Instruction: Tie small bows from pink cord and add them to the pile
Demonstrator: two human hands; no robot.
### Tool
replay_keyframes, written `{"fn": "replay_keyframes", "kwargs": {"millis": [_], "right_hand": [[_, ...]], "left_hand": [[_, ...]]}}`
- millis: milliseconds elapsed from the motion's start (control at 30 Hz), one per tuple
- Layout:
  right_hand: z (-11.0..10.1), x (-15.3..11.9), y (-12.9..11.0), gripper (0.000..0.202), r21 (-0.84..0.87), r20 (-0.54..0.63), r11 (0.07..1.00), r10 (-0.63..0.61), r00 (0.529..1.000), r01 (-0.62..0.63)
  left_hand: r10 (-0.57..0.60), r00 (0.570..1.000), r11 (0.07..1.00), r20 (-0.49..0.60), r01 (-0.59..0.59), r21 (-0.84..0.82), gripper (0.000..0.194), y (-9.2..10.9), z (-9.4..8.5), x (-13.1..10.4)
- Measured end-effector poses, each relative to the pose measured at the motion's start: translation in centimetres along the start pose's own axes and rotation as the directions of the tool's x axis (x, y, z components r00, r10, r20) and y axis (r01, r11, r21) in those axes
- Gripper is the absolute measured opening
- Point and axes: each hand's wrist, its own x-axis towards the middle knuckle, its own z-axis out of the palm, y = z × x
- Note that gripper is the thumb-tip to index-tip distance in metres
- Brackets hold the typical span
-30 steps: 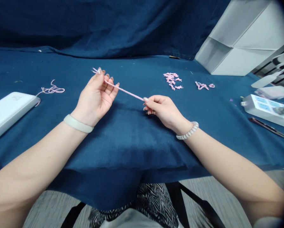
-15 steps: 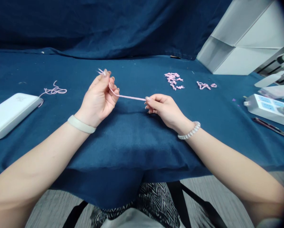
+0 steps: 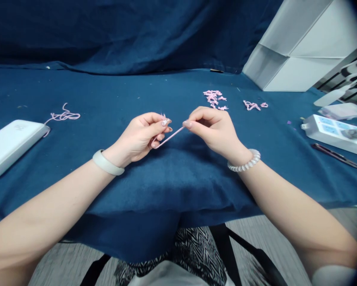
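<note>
A length of pink cord [image 3: 171, 138] runs between my two hands above the blue cloth. My left hand [image 3: 144, 135] pinches its frayed ends between thumb and index finger, and the cord bends around the lower fingers. At the other end, the thumb and fingertips of my right hand [image 3: 212, 126] are closed on the cord, holding it taut at a slant. Behind the right hand lies a cluster of small knotted pink cord pieces [image 3: 212, 96]. A smaller group of pink knots [image 3: 251, 105] rests further right.
On the left, loose pink cord [image 3: 65, 115] trails from beside a white power bank [image 3: 16, 145]. Thread snips [image 3: 335, 155] lie on the right near a white box with blue panels [image 3: 336, 133]. A grey-white storage box [image 3: 292, 73] stands at the back right.
My left hand has moved right and down, towards my right hand, which is slightly higher. The cord span between them is shorter and now slants upward to the right.
</note>
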Motion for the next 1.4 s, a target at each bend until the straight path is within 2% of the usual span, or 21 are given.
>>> {"fn": "replay_keyframes", "kwargs": {"millis": [233,367,633,800,1033,1167,1300,1400], "right_hand": [[0.4,-0.5,-0.4,0.02,-0.001,0.037,0.981,-0.192,0.981,0.192],[0.7,-0.7,-0.8,0.023,-0.033,0.044,0.962,-0.271,0.962,0.272],[1.0,-1.3,-1.9,0.014,-0.217,-0.025,0.856,-0.485,0.874,0.469],[0.8,-1.5,-1.8,0.006,-0.343,0.01,0.772,-0.567,0.824,0.535],[0.6,-1.8,-1.9,0.003,-0.39,0.076,0.707,-0.614,0.786,0.59],[0.5,-1.8,-2.0,0.007,-0.406,0.109,0.699,-0.602,0.791,0.588],[0.6,-1.8,-2.0,0.005,-0.38,0.098,0.686,-0.637,0.764,0.621],[0.7,-1.8,-2.0,0.004,-0.365,0.097,0.696,-0.632,0.769,0.618]], "left_hand": [[0.006,0.998,0.996,0.067,-0.012,0.089,0.036,-0.2,0.2,-0.4],[0.01,0.99,0.992,0.138,-0.027,0.124,0.035,-0.2,0.4,-0.8],[-0.007,0.975,0.986,0.223,-0.031,0.166,0.028,0.4,0.5,-1.6],[-0.032,0.966,0.978,0.257,-0.022,0.206,0.028,0.8,0.5,-1.9],[-0.06,0.966,0.959,0.253,-0.014,0.283,0.022,1.0,0.6,-2.0],[-0.063,0.962,0.956,0.265,-0.018,0.292,0.02,1.0,0.6,-2.1],[-0.068,0.957,0.952,0.283,-0.022,0.304,0.019,1.0,0.4,-2.0],[-0.072,0.952,0.952,0.297,-0.023,0.305,0.019,1.0,0.2,-1.9]]}}
